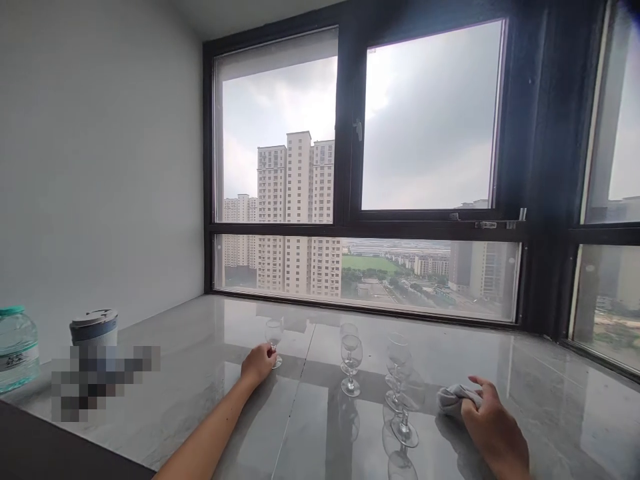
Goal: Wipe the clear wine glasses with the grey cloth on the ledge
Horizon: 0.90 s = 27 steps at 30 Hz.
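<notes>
Grey cloth (450,399): we hold it bunched in our right hand (493,425).
Left hand (259,363): we pinch an upright clear glass (275,330) by its stem.
Other glasses (352,349): we see several (some overlapping) between our hands on the glossy ledge (165,393).

The left hand (259,364) is hiding part of its held glass (274,328), and the right hand (494,423) is covering some of its gray cloth (451,399). Well left of the left grip, blurry squares (83,393) are hiding the bottom of a cup (94,330), and the picture's edge is cutting off a bottle (19,343). Right of that grip, a front glass (351,357) is partly covering a back glass (349,329).
</notes>
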Each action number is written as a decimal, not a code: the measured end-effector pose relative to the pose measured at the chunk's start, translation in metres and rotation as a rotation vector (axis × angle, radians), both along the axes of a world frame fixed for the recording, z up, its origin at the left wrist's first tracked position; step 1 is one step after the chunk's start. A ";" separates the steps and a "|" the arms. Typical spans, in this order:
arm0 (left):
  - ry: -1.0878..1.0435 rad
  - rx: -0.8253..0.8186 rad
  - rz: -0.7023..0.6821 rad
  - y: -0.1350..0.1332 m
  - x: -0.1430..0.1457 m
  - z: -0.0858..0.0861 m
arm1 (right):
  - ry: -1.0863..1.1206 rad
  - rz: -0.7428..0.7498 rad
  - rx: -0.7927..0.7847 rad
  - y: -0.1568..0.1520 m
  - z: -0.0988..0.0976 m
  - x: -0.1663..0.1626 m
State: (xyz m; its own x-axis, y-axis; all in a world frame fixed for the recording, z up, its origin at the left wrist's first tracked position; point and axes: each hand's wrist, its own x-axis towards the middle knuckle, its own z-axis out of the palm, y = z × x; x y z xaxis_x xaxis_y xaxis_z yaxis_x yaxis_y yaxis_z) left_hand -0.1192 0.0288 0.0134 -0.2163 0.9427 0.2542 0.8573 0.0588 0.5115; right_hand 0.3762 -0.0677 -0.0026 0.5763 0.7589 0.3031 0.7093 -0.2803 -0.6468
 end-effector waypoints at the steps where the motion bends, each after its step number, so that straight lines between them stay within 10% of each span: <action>1: -0.007 -0.008 0.031 0.002 0.000 0.001 | -0.001 -0.001 -0.003 0.000 0.000 0.000; 8: -0.049 -0.052 0.220 -0.022 0.029 0.004 | -0.028 0.005 0.020 0.003 -0.003 0.001; 14: -0.046 -0.002 -0.255 -0.054 0.128 -0.006 | -0.032 -0.007 0.012 0.004 -0.004 0.001; 19: -0.168 -0.118 -0.290 -0.035 0.188 -0.017 | -0.046 -0.015 0.023 0.005 -0.008 0.002; 27: -0.108 -0.129 -0.358 -0.037 0.162 -0.015 | -0.043 0.004 0.006 0.003 -0.006 0.003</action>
State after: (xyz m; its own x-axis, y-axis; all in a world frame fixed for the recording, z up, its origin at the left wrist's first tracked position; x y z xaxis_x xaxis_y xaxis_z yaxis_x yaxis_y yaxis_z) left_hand 0.0429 -0.0083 -0.0017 0.1129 0.9860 0.1229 0.7771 -0.1647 0.6075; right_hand 0.3791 -0.0650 -0.0087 0.5593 0.7594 0.3324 0.7377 -0.2731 -0.6174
